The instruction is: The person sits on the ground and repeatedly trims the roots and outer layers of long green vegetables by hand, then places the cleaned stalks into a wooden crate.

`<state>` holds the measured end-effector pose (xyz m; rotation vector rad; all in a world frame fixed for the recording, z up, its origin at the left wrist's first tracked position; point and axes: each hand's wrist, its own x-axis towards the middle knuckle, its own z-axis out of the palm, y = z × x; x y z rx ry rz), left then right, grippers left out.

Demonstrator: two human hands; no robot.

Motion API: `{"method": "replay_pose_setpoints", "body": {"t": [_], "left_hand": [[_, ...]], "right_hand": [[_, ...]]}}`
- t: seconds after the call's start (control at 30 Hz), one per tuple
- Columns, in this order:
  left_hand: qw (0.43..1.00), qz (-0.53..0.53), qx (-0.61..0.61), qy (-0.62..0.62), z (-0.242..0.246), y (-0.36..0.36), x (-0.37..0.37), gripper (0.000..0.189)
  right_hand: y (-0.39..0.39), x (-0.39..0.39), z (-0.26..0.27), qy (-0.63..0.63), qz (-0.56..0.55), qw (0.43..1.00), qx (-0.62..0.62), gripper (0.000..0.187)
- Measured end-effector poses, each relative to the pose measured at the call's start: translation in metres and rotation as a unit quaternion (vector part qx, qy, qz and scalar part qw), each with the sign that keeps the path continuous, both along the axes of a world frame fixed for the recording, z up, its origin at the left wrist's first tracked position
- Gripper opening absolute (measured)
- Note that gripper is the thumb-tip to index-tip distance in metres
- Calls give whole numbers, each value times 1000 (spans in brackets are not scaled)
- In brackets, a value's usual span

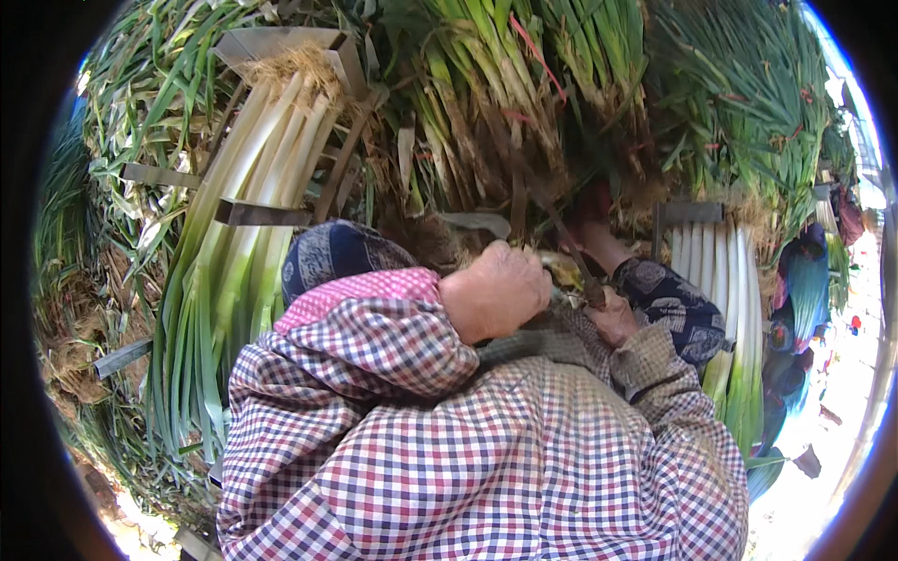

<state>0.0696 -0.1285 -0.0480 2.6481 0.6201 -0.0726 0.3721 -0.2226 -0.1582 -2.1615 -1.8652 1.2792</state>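
My left hand (499, 291) is curled into a fist in front of my lap, its back towards me; whatever its fingers might hold is hidden. To its right, my right hand (612, 319) is closed around the lower end of a thin, dark-brown, stick-like tool (574, 249) that slants up and to the left. The tool's upper end blurs into the shadow. Just beyond the left fist lies a pale, curved, flat piece (480, 223); I cannot tell whether it is a leaf or a blade. Dirty stems of long green onions (491, 133) stand ahead of both hands.
At left, trimmed long green onions (263, 165) lie in a metal rack (263, 214), roots at the far end. More white stalks (710, 263) lie in a second metal frame (691, 212) at right. A leafy heap (751, 84) with pink ties rises at far right.
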Motion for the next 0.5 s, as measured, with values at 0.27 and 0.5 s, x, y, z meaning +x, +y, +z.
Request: {"method": "replay_pose_setpoints", "body": {"t": [0.27, 0.5], "left_hand": [[999, -18, 36, 34, 11, 3, -4, 30], [997, 3, 78, -9, 21, 0, -12, 30]], "right_hand": [[126, -43, -23, 57, -62, 990, 114, 29], [211, -80, -10, 152, -98, 973, 146, 27]]}}
